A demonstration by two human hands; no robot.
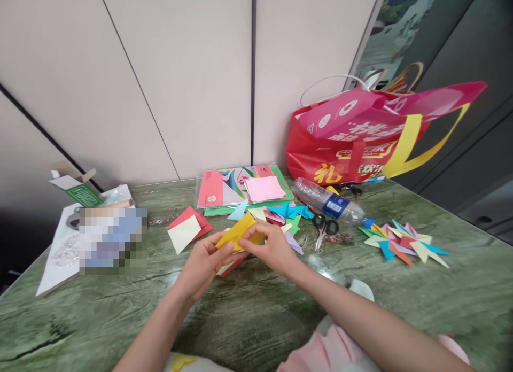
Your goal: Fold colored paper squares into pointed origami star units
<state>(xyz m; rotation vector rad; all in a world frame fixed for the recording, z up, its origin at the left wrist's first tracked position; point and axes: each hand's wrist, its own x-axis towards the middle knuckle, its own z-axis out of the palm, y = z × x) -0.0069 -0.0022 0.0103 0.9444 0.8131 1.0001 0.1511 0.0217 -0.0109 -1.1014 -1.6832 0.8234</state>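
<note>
A folded piece of yellow paper (237,233) is held up between my two hands above the table. My left hand (206,262) pinches its left end, with the thumb on the near side. On the right end, my right hand (272,248) grips with thumb and bent fingers. Beneath the hands, partly hidden, lie orange and pale paper pieces (231,268). Just beyond sit folded paper pieces in blue (294,211), green, purple and pink. Left of my hands a cream square (185,233) overlaps a red paper square (205,226).
Black-handled scissors (323,230) and a clear plastic bottle (332,203) lie to the right, before a red bag (340,142). Farther right is a folded-paper cluster (404,243). Paper packs (214,187) with pink squares (265,188) rest by the wall. A small box (82,193) stands left.
</note>
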